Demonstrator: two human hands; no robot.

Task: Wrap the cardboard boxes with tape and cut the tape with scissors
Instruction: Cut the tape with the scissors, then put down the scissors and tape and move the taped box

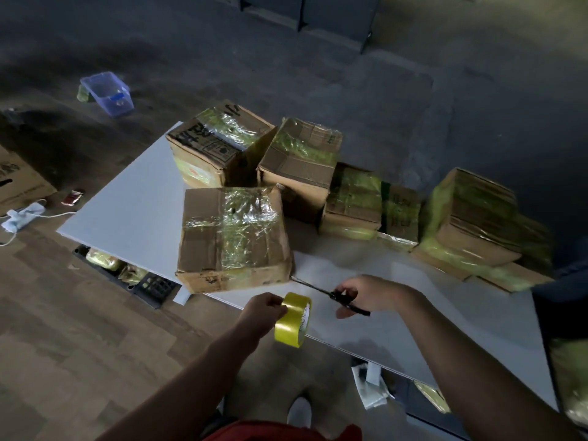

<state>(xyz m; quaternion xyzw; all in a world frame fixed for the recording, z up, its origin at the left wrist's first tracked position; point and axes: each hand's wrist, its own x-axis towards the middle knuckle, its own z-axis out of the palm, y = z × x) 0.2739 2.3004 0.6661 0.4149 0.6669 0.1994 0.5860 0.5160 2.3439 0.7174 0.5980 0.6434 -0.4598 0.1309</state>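
While left hand [259, 316] pinches the yellow tape roll [294, 319], right hand [369, 292] grips the scissors [331, 294]. Hands apart. Blades point to 10 o'clock, tip just beside nearest taped box [234, 237] on table [127, 211]. Other boxes [299, 160] at 1 o'clock.

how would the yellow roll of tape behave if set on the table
Round, so the yellow roll of tape would probably roll if stood on edge on the white table. The left hand pinches it alone, so likely light.
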